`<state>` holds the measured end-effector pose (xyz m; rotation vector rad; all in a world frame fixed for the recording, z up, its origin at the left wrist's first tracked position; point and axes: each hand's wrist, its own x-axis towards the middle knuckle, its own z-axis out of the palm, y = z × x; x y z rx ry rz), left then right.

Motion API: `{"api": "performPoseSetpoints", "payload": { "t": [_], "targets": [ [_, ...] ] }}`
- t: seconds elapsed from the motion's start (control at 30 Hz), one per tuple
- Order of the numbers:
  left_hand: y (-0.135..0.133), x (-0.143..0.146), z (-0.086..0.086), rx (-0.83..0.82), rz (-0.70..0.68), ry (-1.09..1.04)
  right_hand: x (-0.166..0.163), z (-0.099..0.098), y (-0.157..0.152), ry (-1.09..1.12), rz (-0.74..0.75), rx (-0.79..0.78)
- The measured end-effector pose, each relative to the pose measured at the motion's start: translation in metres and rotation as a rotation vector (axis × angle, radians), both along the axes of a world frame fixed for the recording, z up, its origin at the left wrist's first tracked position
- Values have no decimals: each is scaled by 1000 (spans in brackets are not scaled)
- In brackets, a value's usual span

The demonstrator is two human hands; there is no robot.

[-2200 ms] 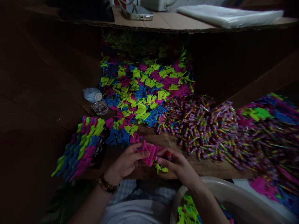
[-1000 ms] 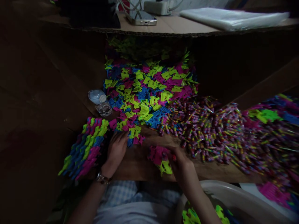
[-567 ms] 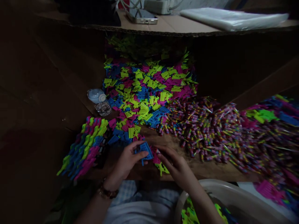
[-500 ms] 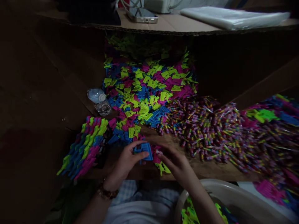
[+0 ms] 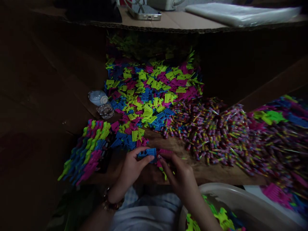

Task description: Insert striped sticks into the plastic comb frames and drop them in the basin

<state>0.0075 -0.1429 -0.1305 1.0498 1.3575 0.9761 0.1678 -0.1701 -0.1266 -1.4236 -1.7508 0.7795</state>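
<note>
My left hand (image 5: 132, 166) is closed on a blue plastic piece (image 5: 151, 153) with a ribbed flat end, the thumb pressed on top. Right beside it, my right hand (image 5: 179, 170) pinches a small pale-pink item (image 5: 159, 156) against the blue piece's right edge; it resembles the small wrapped sticks, but the fingers partly hide it. Under the right fingers lie a pink plastic piece (image 5: 166, 150) and a lime-green piece (image 5: 164, 173), both partly covered. Left of my hands, stacked coloured pieces (image 5: 86, 150) stand in slanted rows.
A heap of lime, pink and blue plastic pieces (image 5: 149, 93) spreads behind my hands. Small wrapped sticks (image 5: 216, 134) are piled to the right. A pale tub (image 5: 216, 189) holds more pieces at front right. Overhead, a cardboard shelf (image 5: 173, 24) carries a phone (image 5: 144, 13).
My right hand has moved left, bringing the small item up to the blue piece. The blue piece has tilted, showing less of its ribbed face.
</note>
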Motion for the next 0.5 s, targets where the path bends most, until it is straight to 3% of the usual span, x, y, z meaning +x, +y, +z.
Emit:
{"api": "performPoseSetpoints", "payload": {
  "t": [0.13,0.37,0.5],
  "targets": [
    [-4,-4,1,73,-55,56,-5,-5,-8,-156,-62,104],
    [5,-23,-4,12,-293,-34,-2,-4,-14,-25,127,-38],
    [3,-12,-12,110,-235,81,-7,-21,-16,-44,-28,-18]
  ]
}}
